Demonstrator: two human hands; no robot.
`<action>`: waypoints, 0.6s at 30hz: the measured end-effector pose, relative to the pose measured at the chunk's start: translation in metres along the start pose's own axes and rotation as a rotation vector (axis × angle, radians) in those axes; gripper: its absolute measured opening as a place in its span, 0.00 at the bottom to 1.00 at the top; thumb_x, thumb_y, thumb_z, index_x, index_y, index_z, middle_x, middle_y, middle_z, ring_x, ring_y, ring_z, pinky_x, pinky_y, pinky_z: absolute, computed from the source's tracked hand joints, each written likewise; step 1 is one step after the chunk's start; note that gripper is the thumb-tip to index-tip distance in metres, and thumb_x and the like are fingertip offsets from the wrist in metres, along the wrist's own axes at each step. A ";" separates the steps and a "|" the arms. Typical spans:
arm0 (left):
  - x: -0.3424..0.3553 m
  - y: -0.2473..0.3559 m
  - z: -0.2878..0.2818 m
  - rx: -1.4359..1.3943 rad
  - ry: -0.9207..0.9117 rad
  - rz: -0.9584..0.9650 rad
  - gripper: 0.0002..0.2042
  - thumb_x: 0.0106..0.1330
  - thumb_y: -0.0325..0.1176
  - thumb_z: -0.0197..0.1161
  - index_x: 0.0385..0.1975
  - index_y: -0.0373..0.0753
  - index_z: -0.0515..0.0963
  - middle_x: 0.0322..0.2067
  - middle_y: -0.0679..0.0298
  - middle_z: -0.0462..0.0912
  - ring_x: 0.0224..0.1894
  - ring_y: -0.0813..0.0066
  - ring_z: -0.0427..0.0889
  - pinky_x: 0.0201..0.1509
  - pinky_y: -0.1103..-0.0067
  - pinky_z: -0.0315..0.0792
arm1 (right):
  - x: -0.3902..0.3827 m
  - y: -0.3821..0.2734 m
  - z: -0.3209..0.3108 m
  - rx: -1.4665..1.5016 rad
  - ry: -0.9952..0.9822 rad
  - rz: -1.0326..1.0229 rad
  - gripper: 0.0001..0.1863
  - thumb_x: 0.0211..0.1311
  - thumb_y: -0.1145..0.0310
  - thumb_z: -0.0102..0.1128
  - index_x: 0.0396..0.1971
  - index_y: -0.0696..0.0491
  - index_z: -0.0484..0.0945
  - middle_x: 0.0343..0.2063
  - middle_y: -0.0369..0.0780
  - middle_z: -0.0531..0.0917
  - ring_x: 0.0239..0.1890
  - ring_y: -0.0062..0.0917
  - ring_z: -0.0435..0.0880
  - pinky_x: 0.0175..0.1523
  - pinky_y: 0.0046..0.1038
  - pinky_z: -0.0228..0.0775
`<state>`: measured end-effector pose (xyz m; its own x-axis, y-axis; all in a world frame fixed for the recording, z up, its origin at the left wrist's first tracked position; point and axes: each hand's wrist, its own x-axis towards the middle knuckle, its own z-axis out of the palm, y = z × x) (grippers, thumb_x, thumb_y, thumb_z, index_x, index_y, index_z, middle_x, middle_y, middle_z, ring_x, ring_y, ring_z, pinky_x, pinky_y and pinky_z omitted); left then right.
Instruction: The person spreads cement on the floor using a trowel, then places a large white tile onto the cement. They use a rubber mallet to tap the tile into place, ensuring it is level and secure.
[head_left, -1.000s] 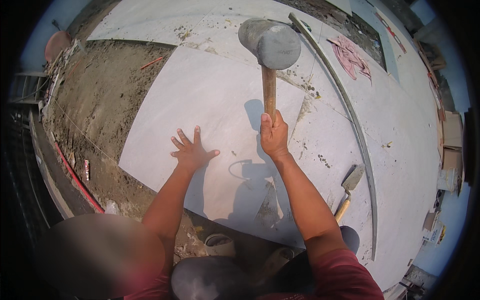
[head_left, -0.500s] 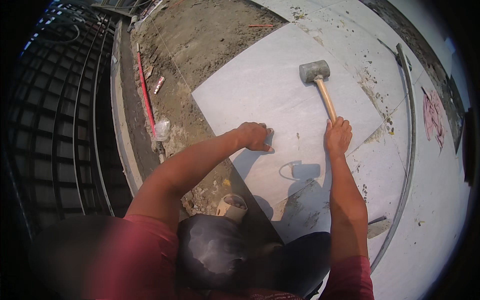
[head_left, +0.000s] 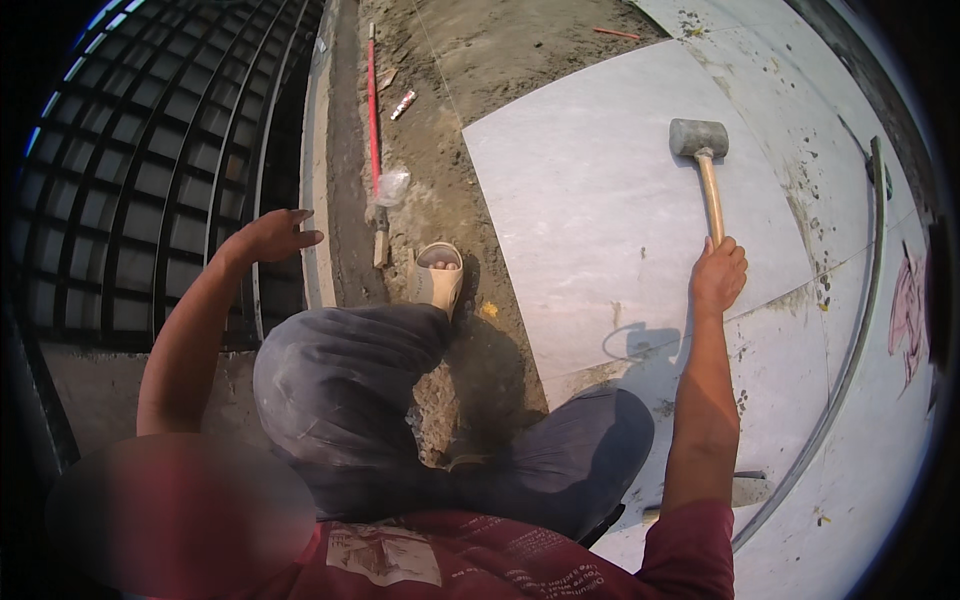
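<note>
My right hand is wrapped round the wooden handle of a rubber mallet. The mallet's grey head rests on or just over a large pale floor tile; which of the two I cannot tell. Out to the left, my left hand is held apart from the tile, thumb and fingers spread, with nothing in it. It is nearest to the narrow concrete kerb beside the dark metal grille.
Bare sandy ground lies beyond the tile. A red-handled tool and a clear plastic bag are along the kerb. To the right stretch a long metal straightedge and a pink cloth. A trowel lies near my right forearm.
My left hand has lifted off the tile and swung left towards the kerb. The view has shifted left. My right hand still grips the mallet on the same tile.
</note>
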<state>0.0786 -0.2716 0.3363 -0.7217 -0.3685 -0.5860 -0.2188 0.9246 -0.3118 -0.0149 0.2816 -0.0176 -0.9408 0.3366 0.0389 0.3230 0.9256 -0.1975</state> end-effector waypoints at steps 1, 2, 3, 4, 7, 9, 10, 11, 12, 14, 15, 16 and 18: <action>-0.002 0.006 -0.024 0.010 0.023 -0.039 0.38 0.66 0.57 0.59 0.65 0.28 0.64 0.59 0.37 0.72 0.64 0.48 0.71 0.68 0.67 0.64 | 0.002 0.000 -0.002 0.000 -0.001 0.008 0.16 0.72 0.53 0.49 0.42 0.52 0.72 0.40 0.41 0.76 0.46 0.35 0.77 0.49 0.38 0.71; 0.002 0.003 -0.036 0.034 0.112 0.018 0.38 0.66 0.56 0.59 0.65 0.28 0.64 0.56 0.37 0.75 0.61 0.48 0.74 0.66 0.66 0.66 | 0.001 -0.002 -0.005 0.001 -0.009 0.011 0.16 0.72 0.53 0.49 0.42 0.52 0.73 0.40 0.41 0.76 0.45 0.35 0.77 0.49 0.38 0.71; 0.009 0.007 -0.046 0.052 0.194 0.079 0.38 0.66 0.56 0.59 0.65 0.28 0.65 0.53 0.37 0.77 0.58 0.48 0.78 0.64 0.66 0.68 | 0.000 -0.002 -0.007 -0.006 -0.020 0.013 0.16 0.72 0.53 0.50 0.42 0.52 0.73 0.40 0.41 0.77 0.45 0.35 0.77 0.49 0.38 0.71; 0.021 0.015 -0.058 0.071 0.223 0.090 0.39 0.66 0.57 0.60 0.65 0.29 0.65 0.51 0.37 0.78 0.55 0.49 0.80 0.62 0.65 0.70 | 0.002 -0.002 -0.007 -0.013 -0.005 0.012 0.16 0.72 0.53 0.50 0.42 0.52 0.73 0.40 0.41 0.77 0.45 0.35 0.77 0.49 0.38 0.71; 0.068 0.064 -0.084 0.158 0.226 0.206 0.40 0.67 0.58 0.58 0.65 0.27 0.64 0.53 0.36 0.76 0.60 0.49 0.76 0.64 0.66 0.68 | -0.001 -0.001 -0.001 -0.049 0.012 -0.002 0.16 0.72 0.52 0.50 0.41 0.52 0.73 0.39 0.41 0.77 0.44 0.35 0.78 0.48 0.37 0.72; 0.092 0.146 -0.106 0.188 0.137 0.278 0.40 0.67 0.57 0.58 0.66 0.25 0.61 0.63 0.38 0.67 0.67 0.50 0.67 0.71 0.65 0.60 | 0.003 0.001 0.001 -0.099 0.028 0.015 0.16 0.72 0.52 0.51 0.40 0.52 0.73 0.37 0.41 0.76 0.43 0.35 0.77 0.47 0.37 0.72; 0.117 0.163 -0.105 0.229 0.175 0.372 0.40 0.68 0.58 0.57 0.66 0.25 0.61 0.65 0.39 0.64 0.67 0.49 0.67 0.71 0.64 0.59 | 0.006 -0.005 0.001 -0.090 0.024 0.004 0.16 0.71 0.53 0.52 0.40 0.52 0.73 0.37 0.40 0.76 0.42 0.36 0.77 0.46 0.37 0.72; 0.147 0.179 -0.098 0.272 0.212 0.469 0.41 0.68 0.59 0.56 0.66 0.25 0.61 0.67 0.39 0.62 0.68 0.48 0.66 0.72 0.64 0.59 | 0.004 -0.010 0.001 -0.082 0.019 -0.003 0.16 0.70 0.53 0.53 0.40 0.52 0.73 0.36 0.40 0.76 0.41 0.36 0.77 0.46 0.37 0.71; 0.175 0.211 -0.092 0.258 0.200 0.511 0.41 0.68 0.60 0.54 0.67 0.27 0.60 0.68 0.40 0.59 0.68 0.46 0.65 0.72 0.63 0.58 | 0.004 -0.010 0.002 -0.090 0.020 0.002 0.16 0.70 0.53 0.54 0.39 0.52 0.73 0.35 0.40 0.75 0.41 0.36 0.77 0.45 0.37 0.71; 0.226 0.287 -0.080 0.269 0.222 0.634 0.41 0.69 0.62 0.51 0.70 0.34 0.57 0.71 0.41 0.53 0.70 0.43 0.59 0.74 0.62 0.55 | 0.007 -0.004 0.000 -0.085 0.031 0.015 0.15 0.68 0.55 0.57 0.39 0.52 0.73 0.34 0.40 0.75 0.39 0.36 0.77 0.44 0.37 0.71; 0.247 0.323 -0.070 0.289 0.275 0.659 0.39 0.69 0.63 0.49 0.71 0.40 0.56 0.72 0.44 0.51 0.73 0.47 0.54 0.75 0.60 0.54 | 0.008 -0.002 0.001 -0.080 0.036 0.022 0.15 0.67 0.55 0.58 0.38 0.52 0.73 0.34 0.40 0.74 0.39 0.36 0.76 0.43 0.37 0.71; 0.259 0.361 -0.066 0.342 0.295 0.693 0.39 0.69 0.63 0.49 0.73 0.43 0.54 0.73 0.48 0.48 0.75 0.50 0.49 0.76 0.61 0.52 | 0.008 0.001 0.003 -0.084 0.057 0.022 0.15 0.65 0.57 0.61 0.39 0.53 0.73 0.34 0.41 0.75 0.39 0.36 0.76 0.43 0.37 0.70; 0.293 0.414 -0.052 0.343 0.362 0.809 0.40 0.69 0.65 0.46 0.74 0.49 0.49 0.75 0.56 0.43 0.77 0.57 0.42 0.79 0.64 0.44 | 0.008 0.001 0.007 -0.081 0.094 0.015 0.15 0.61 0.59 0.65 0.39 0.53 0.74 0.35 0.41 0.75 0.39 0.37 0.77 0.43 0.38 0.70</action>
<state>-0.2578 0.0082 0.0745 -0.7418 0.4772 -0.4711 0.6002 0.7858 -0.1492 -0.0228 0.2835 -0.0245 -0.9233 0.3617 0.1290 0.3476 0.9300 -0.1193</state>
